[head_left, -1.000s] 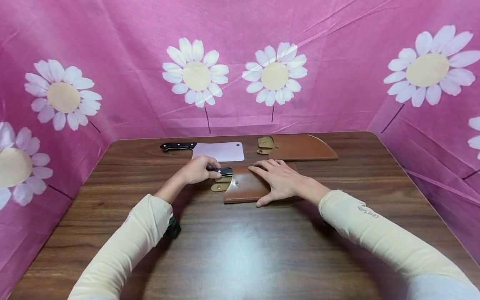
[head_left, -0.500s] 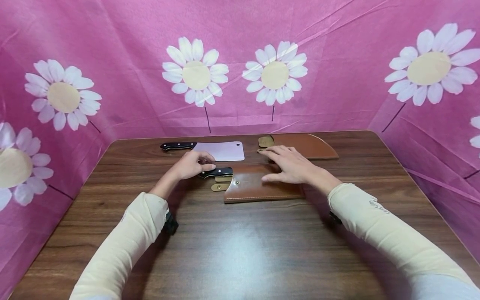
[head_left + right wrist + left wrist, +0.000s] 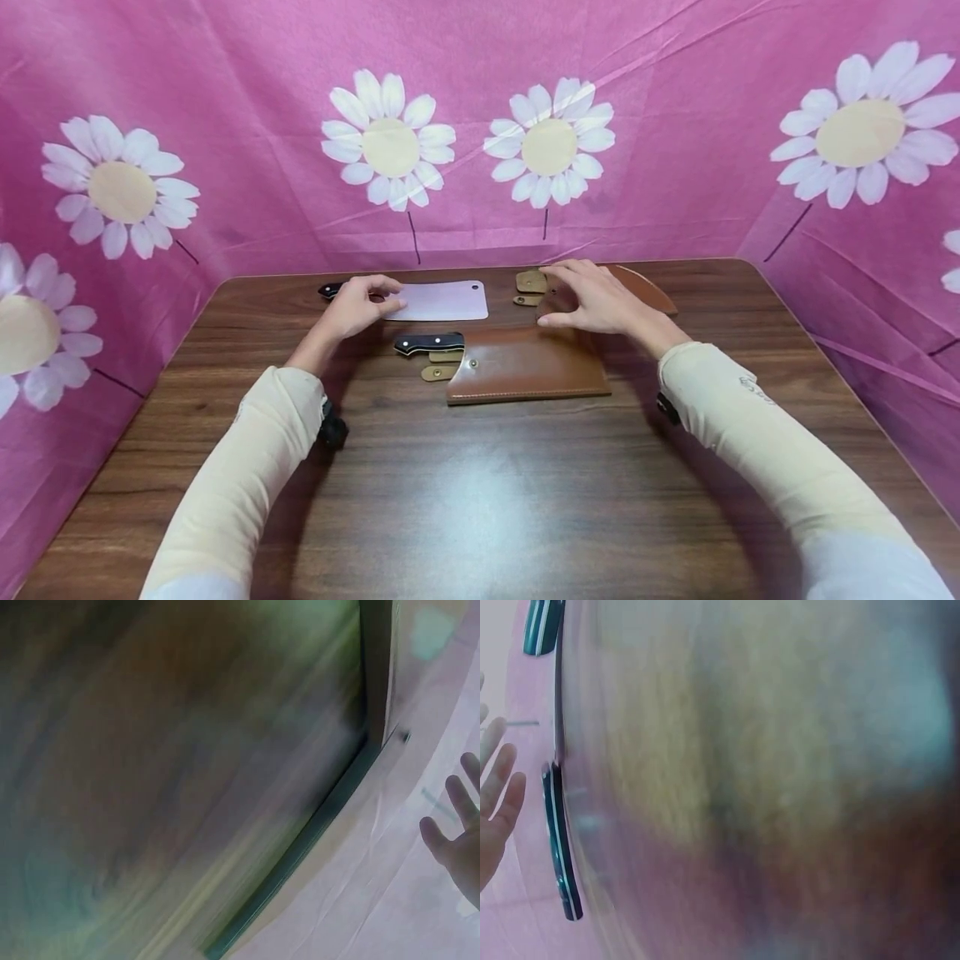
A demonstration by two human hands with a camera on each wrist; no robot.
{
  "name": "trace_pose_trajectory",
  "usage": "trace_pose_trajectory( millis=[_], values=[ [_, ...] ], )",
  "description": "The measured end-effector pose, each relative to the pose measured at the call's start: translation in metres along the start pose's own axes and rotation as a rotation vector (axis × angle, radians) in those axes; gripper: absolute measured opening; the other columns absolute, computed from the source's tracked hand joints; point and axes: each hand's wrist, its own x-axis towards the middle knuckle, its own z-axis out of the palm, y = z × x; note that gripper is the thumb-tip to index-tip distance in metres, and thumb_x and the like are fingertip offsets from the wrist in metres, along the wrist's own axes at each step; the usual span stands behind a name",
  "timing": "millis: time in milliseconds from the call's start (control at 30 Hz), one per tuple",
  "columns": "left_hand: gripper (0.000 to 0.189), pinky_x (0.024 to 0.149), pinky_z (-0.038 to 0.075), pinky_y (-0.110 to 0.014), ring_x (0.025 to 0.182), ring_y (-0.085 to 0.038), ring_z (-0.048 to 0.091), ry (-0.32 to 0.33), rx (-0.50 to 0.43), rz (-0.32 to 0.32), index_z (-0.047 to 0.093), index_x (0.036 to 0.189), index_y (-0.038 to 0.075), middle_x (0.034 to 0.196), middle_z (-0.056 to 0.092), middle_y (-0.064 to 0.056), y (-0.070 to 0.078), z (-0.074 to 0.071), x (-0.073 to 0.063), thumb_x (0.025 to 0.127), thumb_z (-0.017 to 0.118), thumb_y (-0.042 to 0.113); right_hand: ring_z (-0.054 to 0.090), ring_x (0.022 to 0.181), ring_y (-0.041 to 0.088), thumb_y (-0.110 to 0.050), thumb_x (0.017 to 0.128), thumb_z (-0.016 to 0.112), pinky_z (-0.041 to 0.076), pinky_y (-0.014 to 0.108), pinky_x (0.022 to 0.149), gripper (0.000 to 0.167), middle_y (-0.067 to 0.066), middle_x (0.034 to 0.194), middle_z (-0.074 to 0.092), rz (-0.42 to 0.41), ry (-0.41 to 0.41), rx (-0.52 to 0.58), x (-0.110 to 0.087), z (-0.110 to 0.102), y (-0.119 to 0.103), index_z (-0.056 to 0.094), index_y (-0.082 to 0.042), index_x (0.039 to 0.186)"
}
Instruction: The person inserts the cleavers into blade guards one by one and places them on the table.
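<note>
A cleaver (image 3: 446, 302) with a pale blade and black riveted handle lies at the back left of the table. My left hand (image 3: 352, 308) hovers over where its handle meets the blade, fingers loosely bent and gripping nothing; it hides part of the handle. In front lies a brown leather sheath (image 3: 528, 367), a second cleaver's black handle (image 3: 429, 343) sticking out of its left end. Over the empty-looking rear sheath (image 3: 645, 287) is my right hand (image 3: 600, 300), its fingers spread with nothing held. Both wrist views show relaxed fingers: left hand (image 3: 495, 810), right hand (image 3: 465, 832).
The wooden table (image 3: 465, 492) ends at the back and sides against a pink cloth (image 3: 465, 33) printed with white daisies. Two tan snap straps (image 3: 531, 282) extend from the rear sheath's left end, and similar straps (image 3: 438, 373) from the front sheath.
The left hand has let go of the sheathed cleaver's handle and moved back and left to the bare cleaver. The right hand has lifted off the front sheath and moved back over the rear one.
</note>
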Motion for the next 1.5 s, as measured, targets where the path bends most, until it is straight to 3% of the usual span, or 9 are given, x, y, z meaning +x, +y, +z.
trace_pose_trajectory(
  millis=[267,533,800,933,1133,1333,1500],
  values=[
    [0.036,0.101,0.044,-0.048,0.117,-0.036,0.061,0.06,0.01,-0.006,0.068,0.123,-0.003,0.122,0.068,-0.023,-0.013,-0.009,0.01,0.092,0.074,0.016,0.038,0.138,0.041,-0.059,0.08,0.079,0.028,0.064,0.11,0.093,0.017,0.152,0.046,0.073,-0.019,0.016,0.001,-0.006,0.026,0.045,-0.011,0.152],
    [0.043,0.106,0.04,-0.048,0.125,-0.034,0.056,0.119,0.038,-0.04,0.068,0.125,-0.001,0.127,0.067,-0.019,-0.024,-0.017,0.023,0.09,0.077,0.021,0.031,0.143,0.043,-0.055,0.078,0.083,0.024,0.059,0.115,0.099,0.02,0.155,0.04,0.161,-0.05,0.095,0.004,-0.012,0.046,0.041,-0.007,0.154],
    [0.045,0.107,0.039,-0.05,0.129,-0.038,0.052,0.146,0.098,-0.094,0.067,0.127,0.002,0.133,0.063,-0.022,-0.041,-0.023,0.025,0.089,0.077,0.024,0.028,0.144,0.044,-0.058,0.076,0.083,0.021,0.063,0.114,0.105,0.021,0.158,0.036,0.208,-0.112,0.075,0.009,-0.013,0.059,0.036,-0.011,0.157],
    [0.048,0.107,0.039,-0.051,0.127,-0.039,0.053,0.117,0.137,-0.114,0.067,0.129,0.004,0.132,0.063,-0.022,-0.044,-0.028,0.026,0.088,0.077,0.026,0.025,0.146,0.045,-0.059,0.075,0.084,0.02,0.065,0.114,0.109,0.022,0.159,0.032,0.232,-0.138,0.071,0.01,-0.013,0.068,0.033,-0.01,0.158],
    [0.05,0.103,0.04,-0.051,0.116,-0.038,0.057,0.025,0.196,-0.12,0.065,0.131,0.005,0.126,0.066,-0.02,-0.049,-0.033,0.031,0.087,0.078,0.026,0.024,0.147,0.044,-0.063,0.072,0.084,0.022,0.07,0.11,0.114,0.021,0.16,0.032,0.267,-0.17,0.02,0.006,-0.01,0.079,0.032,-0.011,0.159],
    [0.05,0.103,0.04,-0.053,0.12,-0.04,0.057,-0.018,0.253,-0.104,0.066,0.131,0.003,0.129,0.066,-0.02,-0.054,-0.036,0.03,0.088,0.077,0.026,0.024,0.146,0.045,-0.064,0.068,0.085,0.022,0.073,0.106,0.117,0.022,0.16,0.031,0.291,-0.203,-0.011,0.007,-0.008,0.083,0.033,-0.011,0.158],
    [0.042,0.094,0.044,-0.05,0.105,-0.035,0.059,-0.04,0.287,-0.094,0.071,0.124,0.004,0.119,0.069,-0.02,-0.059,-0.038,0.03,0.088,0.077,0.024,0.019,0.148,0.046,-0.063,0.069,0.086,0.017,0.076,0.106,0.118,0.022,0.162,0.026,0.305,-0.261,0.025,0.007,-0.005,0.083,0.03,-0.011,0.159]
  ],
)
